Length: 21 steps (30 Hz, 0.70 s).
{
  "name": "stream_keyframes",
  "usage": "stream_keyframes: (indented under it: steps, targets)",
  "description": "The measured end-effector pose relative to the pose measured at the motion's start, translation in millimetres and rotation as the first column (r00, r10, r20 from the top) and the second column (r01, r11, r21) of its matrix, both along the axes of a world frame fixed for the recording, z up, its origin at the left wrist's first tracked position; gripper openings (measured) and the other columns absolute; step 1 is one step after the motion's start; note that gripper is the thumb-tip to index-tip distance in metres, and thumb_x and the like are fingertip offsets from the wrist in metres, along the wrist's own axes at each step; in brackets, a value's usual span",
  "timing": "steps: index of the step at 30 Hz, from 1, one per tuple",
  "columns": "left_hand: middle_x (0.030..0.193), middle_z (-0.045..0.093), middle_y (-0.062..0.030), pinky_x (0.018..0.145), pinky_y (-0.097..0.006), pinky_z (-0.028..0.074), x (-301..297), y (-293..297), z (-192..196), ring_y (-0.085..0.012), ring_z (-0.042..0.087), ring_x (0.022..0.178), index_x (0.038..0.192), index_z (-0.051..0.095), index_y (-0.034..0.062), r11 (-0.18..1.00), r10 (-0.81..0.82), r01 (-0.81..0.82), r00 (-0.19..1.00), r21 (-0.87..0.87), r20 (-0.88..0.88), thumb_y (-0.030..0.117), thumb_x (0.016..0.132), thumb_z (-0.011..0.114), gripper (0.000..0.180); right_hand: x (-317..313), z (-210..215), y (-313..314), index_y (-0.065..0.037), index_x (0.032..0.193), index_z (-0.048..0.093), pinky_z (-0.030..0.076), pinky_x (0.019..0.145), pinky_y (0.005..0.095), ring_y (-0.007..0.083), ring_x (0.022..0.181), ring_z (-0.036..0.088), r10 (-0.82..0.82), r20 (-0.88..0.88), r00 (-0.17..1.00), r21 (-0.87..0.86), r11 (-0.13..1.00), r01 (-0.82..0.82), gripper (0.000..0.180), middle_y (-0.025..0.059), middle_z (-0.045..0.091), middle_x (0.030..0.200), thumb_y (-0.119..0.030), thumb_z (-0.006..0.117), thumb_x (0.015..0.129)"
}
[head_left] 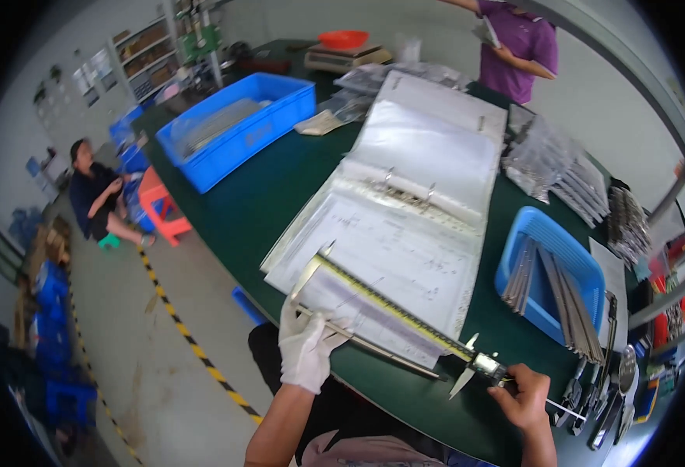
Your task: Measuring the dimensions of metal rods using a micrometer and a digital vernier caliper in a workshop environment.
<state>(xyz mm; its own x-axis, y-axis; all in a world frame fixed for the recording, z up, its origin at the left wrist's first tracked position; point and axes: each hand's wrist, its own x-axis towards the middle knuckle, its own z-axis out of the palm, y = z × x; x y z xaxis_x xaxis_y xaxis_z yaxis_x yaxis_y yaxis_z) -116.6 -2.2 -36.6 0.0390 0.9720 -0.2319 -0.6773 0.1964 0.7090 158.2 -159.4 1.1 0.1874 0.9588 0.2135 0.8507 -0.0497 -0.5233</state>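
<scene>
My left hand (305, 352), in a white glove, is closed around one end of a thin metal rod (385, 352), with its fingers close to a caliper jaw. A long digital caliper (393, 297) slants above the rod, its yellowish beam running from upper left to lower right. My bare right hand (524, 395) grips the caliper just beyond its display (486, 364). Rod and beam lie roughly side by side; whether the jaws touch the rod, I cannot tell. Beneath them is an open ring binder (366, 233) with drawing sheets in clear sleeves.
A light blue basket (506, 272) of metal strips stands at right, beside several hand tools (591, 401). At back left is a blue crate (229, 159). Bagged parts (541, 159) lie at far right. Two people (97, 191) are nearby, one seated left, one standing (516, 47) behind the table.
</scene>
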Motion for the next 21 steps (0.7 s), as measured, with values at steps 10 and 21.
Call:
stream_keyframes:
  steps: [10, 21]
  targets:
    - [0.087, 0.054, -0.0111, 0.067, -0.039, 0.053, -5.8, -1.3, -0.7, -0.0274, 0.06, 0.078, 0.122, 0.024, 0.0062, 0.998, -0.044, 0.042, 0.998, -0.047, -0.042, 0.003, 0.086, 0.041, 0.04, -1.5, -17.7, -0.7, 0.0, 0.062, 0.05, 0.037, 0.04, 0.0267, 0.0173, 0.04, 0.046, -0.093, -0.044, 0.995, -0.016, 0.996, 0.093, 0.053, 0.008, 0.047, 0.049, -0.046, 0.075, 0.052]
    - [0.086, 0.053, -0.0111, 0.066, -0.038, 0.053, -5.6, -3.8, 0.5, -0.0283, 0.061, 0.077, 0.121, 0.027, 0.007, 0.997, -0.055, 0.055, 0.998, -0.051, 0.0, 0.002, 0.085, 0.04, 0.039, -6.4, -18.3, -4.8, -0.002, 0.064, 0.051, 0.037, 0.04, 0.027, 0.0203, 0.04, 0.048, -0.107, 0.022, 0.994, -0.065, 0.992, 0.108, 0.049, 0.0084, 0.047, 0.048, -0.042, 0.076, 0.052]
